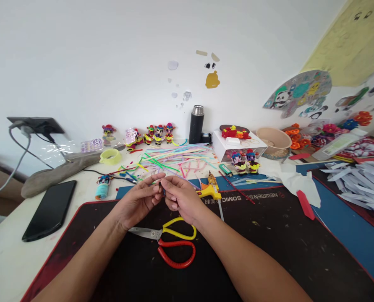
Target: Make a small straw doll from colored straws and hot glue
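My left hand [141, 199] and my right hand [182, 197] meet above the black mat [262, 235], thumbs and forefingers pinched together. Between the fingertips is a small dark piece, mostly hidden, too small to name. Below my hands lie scissors [177, 243] with one yellow and one red handle, their blades pointing left. A yellow glue gun [210, 189] rests just right of my right hand. Behind my hands many pastel fuzzy stems [177, 155] are spread across the table.
A black phone [50, 212] lies at the left. Small dolls [159, 133] and a black flask [196, 126] stand along the wall. A white box [220, 147], a bowl [274, 140] and paper strips [359, 184] are towards the right.
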Tool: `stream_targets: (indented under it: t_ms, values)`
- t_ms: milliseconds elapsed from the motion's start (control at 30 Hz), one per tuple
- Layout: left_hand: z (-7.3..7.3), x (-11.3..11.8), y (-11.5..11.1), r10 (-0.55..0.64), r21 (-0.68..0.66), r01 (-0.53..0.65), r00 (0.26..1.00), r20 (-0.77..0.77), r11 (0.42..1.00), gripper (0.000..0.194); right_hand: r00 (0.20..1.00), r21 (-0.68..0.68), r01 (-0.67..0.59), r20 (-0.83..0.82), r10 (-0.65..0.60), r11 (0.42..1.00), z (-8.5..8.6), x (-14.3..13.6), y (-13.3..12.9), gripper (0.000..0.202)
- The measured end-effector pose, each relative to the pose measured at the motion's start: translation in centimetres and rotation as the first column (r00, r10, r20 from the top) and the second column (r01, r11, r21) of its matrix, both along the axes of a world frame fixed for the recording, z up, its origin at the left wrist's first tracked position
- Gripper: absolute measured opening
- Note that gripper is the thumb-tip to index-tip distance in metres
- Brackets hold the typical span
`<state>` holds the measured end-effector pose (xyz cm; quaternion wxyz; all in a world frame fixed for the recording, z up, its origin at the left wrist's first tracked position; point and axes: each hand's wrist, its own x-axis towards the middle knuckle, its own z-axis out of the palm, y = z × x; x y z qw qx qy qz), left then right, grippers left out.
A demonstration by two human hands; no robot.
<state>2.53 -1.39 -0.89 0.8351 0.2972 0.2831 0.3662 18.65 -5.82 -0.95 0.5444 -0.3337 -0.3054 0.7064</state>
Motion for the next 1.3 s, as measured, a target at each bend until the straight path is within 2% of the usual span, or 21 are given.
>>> stream_targets:
  t_ms: [967,1100,1300]
  values:
    - [-0.06,0.00,-0.03,-0.002,0.018,0.002,1.000,0.006,1.000,0.047,1.000,-0.007,0.002,0.020,-0.002,1.000,0.04,-0.01,-0.05,0.051]
    - [0.21,0.19,-0.14,0.068,0.053,-0.066,0.997,-0.021,0.996,0.052,1.000,0.003,0.007,0.012,-0.007,1.000,0.09,0.01,-0.09,0.052]
    - [0.60,0.63,-0.45,0.178,0.211,-0.157,0.981,-0.082,0.965,0.054,0.996,-0.013,0.078,0.036,-0.077,0.997,-0.14,-0.09,0.11,0.054]
